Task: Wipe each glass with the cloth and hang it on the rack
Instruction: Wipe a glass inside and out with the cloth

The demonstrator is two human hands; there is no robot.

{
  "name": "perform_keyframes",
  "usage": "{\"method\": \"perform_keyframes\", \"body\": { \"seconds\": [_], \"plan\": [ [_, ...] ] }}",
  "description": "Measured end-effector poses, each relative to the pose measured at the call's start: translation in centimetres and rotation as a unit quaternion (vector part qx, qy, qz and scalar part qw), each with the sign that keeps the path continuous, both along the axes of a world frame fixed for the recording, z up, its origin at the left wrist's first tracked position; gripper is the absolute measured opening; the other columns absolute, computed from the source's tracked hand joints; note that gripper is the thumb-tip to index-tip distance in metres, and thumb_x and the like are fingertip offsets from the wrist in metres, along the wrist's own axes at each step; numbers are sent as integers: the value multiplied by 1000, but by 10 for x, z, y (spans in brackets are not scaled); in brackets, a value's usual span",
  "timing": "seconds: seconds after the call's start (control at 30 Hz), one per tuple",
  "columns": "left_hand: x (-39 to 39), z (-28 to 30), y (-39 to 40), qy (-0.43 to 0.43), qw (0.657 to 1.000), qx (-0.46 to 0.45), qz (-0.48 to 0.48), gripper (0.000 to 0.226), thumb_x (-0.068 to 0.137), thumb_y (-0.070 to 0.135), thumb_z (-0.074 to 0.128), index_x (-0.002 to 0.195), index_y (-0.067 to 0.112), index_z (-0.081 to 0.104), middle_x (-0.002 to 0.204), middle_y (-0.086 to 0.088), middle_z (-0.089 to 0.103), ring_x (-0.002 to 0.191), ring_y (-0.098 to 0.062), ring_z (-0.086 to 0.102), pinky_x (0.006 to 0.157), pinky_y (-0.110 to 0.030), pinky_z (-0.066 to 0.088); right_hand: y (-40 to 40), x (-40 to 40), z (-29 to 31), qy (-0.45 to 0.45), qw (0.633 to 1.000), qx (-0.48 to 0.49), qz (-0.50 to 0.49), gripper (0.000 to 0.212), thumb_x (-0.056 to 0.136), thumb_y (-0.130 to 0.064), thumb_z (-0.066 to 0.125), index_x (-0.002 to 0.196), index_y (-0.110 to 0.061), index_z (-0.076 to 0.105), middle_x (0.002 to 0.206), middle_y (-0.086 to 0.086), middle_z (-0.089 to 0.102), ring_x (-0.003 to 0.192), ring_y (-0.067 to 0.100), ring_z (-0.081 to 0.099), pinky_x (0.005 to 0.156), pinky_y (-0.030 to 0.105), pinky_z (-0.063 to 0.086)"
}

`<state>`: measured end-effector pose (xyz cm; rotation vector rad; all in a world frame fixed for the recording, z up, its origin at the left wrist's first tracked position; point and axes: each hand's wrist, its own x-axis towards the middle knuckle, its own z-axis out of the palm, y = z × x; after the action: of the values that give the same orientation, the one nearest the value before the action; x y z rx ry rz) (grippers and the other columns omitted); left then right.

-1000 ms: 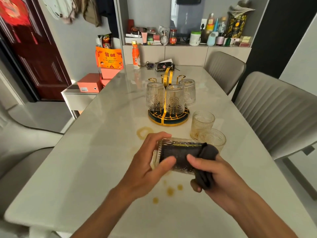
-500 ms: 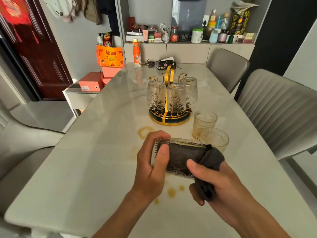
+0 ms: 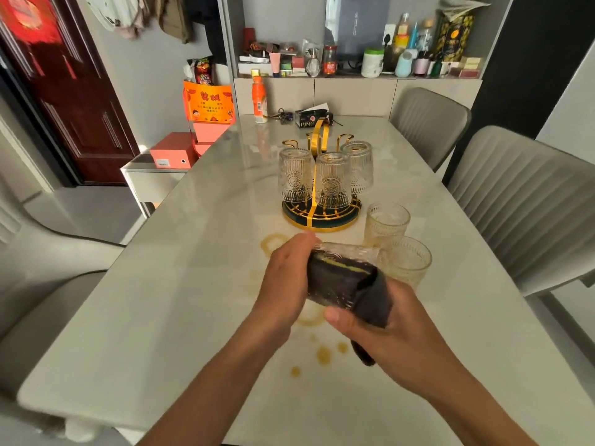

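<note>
My left hand (image 3: 285, 284) grips a patterned clear glass (image 3: 346, 254) by its base end, holding it on its side above the table. A dark cloth (image 3: 370, 300) is stuffed into the glass, and my right hand (image 3: 386, 329) grips the cloth at the glass's mouth. Behind them stands the gold and dark rack (image 3: 322, 217) with three glasses hung upside down on it (image 3: 331, 178). Two more glasses stand upright to the right of the rack, one (image 3: 386, 222) behind the other (image 3: 407, 262).
Yellow-brown rings and drops (image 3: 322, 354) stain the pale table (image 3: 161, 317) under and before my hands. An orange bottle (image 3: 259, 99), keys and a dark box (image 3: 312, 119) sit at the far end. Grey chairs (image 3: 521, 201) line the right side.
My left hand has turned the glass and shifted round its base end. My right hand and the cloth have moved slightly toward me and down. The view has shifted a little.
</note>
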<state>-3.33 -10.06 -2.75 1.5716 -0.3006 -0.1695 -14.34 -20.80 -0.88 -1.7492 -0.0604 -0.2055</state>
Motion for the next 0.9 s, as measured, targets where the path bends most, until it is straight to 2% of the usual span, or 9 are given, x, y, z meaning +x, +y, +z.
{"method": "perform_keyframes", "body": {
  "seconds": [0.1, 0.23, 0.3, 0.37, 0.43, 0.6, 0.67, 0.8, 0.9],
  "plan": [
    [4, 6, -3, 140, 989, 12, -35, 34, 101, 40, 52, 76, 21, 64, 66, 9, 68, 76, -15, 63, 77, -33, 51, -1, 6, -2, -30, 998, -41, -23, 23, 88, -8, 73, 104, -23, 68, 53, -19, 59, 41, 0, 52, 46, 8, 38],
    [-15, -10, 0, -207, 968, -129, 60, 19, 100, 22, 48, 92, 18, 64, 83, 12, 63, 80, -8, 58, 69, -19, 46, -2, 6, 5, 32, 956, 288, -52, 6, 75, -19, 77, 77, -25, 76, 76, 23, 61, 41, 16, 38, 36, 23, 33],
    [-12, -7, -2, -171, 976, -112, 81, 25, 98, 22, 46, 83, 16, 66, 78, 9, 64, 78, -9, 58, 67, -20, 45, -6, 5, 8, 21, 986, 164, 1, 18, 80, -13, 78, 90, -27, 75, 75, 21, 63, 41, 15, 44, 38, 24, 38],
    [0, 8, -5, 31, 998, -6, 46, 32, 99, 30, 49, 73, 20, 64, 73, 5, 64, 76, -14, 58, 68, -25, 45, -8, 6, 5, -7, 998, -43, 38, 31, 87, -10, 75, 112, -25, 68, 73, -9, 70, 51, 2, 60, 52, 11, 44],
    [7, 15, -2, 146, 987, 63, -20, 34, 100, 39, 51, 73, 22, 63, 78, 0, 66, 79, -17, 59, 76, -32, 45, -8, 10, 1, -28, 995, -99, 11, 36, 88, -8, 74, 119, -23, 64, 79, -23, 70, 65, -6, 65, 60, 8, 45],
    [-13, -13, -1, -197, 972, -125, 40, 23, 96, 36, 50, 98, 18, 64, 91, 7, 64, 85, -6, 59, 73, -18, 46, -3, 10, -2, 18, 959, 280, -43, 13, 77, -15, 78, 81, -26, 75, 71, 12, 68, 36, 13, 39, 37, 22, 35],
    [-10, -16, 3, -208, 971, -96, 66, 26, 97, 33, 45, 92, 18, 66, 90, 3, 65, 86, -12, 60, 73, -21, 46, -3, 10, 1, 5, 983, 184, 6, 19, 81, -14, 75, 94, -28, 75, 74, 17, 68, 38, 13, 45, 39, 22, 39],
    [5, 12, 0, 86, 996, 13, -21, 47, 102, 37, 48, 64, 22, 71, 63, 12, 70, 63, -1, 66, 71, -31, 50, -5, 16, -2, -46, 998, -49, -14, 29, 89, -9, 72, 113, -22, 64, 65, -22, 65, 49, -3, 58, 50, 8, 40],
    [1, 5, -1, -96, 993, -58, 35, 28, 98, 34, 54, 86, 13, 68, 77, 12, 67, 75, -5, 61, 75, -27, 46, -1, 19, -9, -44, 992, 114, -42, 18, 81, -23, 80, 98, -25, 72, 64, -6, 65, 40, 5, 48, 43, 19, 40]
  ]
}}
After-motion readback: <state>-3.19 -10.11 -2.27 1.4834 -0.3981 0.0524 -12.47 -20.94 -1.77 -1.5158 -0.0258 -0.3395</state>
